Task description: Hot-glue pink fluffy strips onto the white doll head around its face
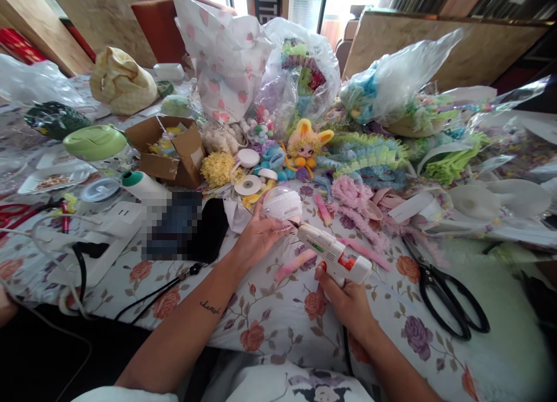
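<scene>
My left hand (260, 235) holds up a small white piece with a ribbed or beaded surface and a clear rounded edge (282, 205). A white hot glue gun (333, 252) with an orange-red part is in my right hand (342, 294), its fingers wrapped round the handle. The gun's dark nozzle points left and is close to the lower edge of the white piece; whether they touch I cannot tell. Pink fuzzy strips (296, 264) lie on the flowered cloth (278, 309) below. Just behind the white piece are ribbon spools (248, 185).
Black scissors (444, 292) lie at the right. A doll with yellow-orange ears (304, 149) sits behind, among ruffled trims and plastic bags. On the left are a cardboard box (185, 152), a thread cone (141, 187), a black phone (213, 231) and a power strip with cables (115, 228).
</scene>
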`<state>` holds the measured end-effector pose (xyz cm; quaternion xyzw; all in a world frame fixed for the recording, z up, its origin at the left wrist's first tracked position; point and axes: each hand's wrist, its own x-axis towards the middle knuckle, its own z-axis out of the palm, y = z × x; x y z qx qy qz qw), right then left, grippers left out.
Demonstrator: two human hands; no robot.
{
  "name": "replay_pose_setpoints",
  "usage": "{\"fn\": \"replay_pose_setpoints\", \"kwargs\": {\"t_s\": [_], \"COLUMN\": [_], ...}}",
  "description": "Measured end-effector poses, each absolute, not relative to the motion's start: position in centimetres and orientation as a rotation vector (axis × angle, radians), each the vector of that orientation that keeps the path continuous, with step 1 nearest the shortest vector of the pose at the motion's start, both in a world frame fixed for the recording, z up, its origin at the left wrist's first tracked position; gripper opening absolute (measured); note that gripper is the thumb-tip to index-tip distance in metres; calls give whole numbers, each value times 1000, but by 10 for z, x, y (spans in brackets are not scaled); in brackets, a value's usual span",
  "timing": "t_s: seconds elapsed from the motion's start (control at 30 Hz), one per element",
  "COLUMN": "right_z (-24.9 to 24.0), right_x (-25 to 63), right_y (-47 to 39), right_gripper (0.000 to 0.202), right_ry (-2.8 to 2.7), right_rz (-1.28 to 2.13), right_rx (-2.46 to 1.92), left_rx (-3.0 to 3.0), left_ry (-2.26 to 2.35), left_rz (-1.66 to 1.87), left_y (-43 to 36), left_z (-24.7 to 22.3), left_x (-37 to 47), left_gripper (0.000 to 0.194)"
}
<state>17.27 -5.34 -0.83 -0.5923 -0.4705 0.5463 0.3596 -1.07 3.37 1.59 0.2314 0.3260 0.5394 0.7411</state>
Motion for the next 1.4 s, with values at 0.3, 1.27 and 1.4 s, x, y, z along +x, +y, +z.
{"fn": "replay_pose_setpoints", "kwargs": {"t_s": [0.3,1.27,1.4], "right_z": [-12,-12,-8], "right_x": [173,171,172], "right_y": [-52,-53,-52], "right_gripper": [40,43,44], "right_ry": [-1312,-1265,-1228], "right_rz": [1229,1232,1247], "right_rx": [-1548,-1601,-1598], "left_rx": [550,516,466], "left_ry": [715,748,740], "left_rz": [1180,1199,1208], "left_y": [34,34,33], "left_z": [11,14,18], "left_x": [-11,-10,-9], "left_gripper": [89,81,87]}}
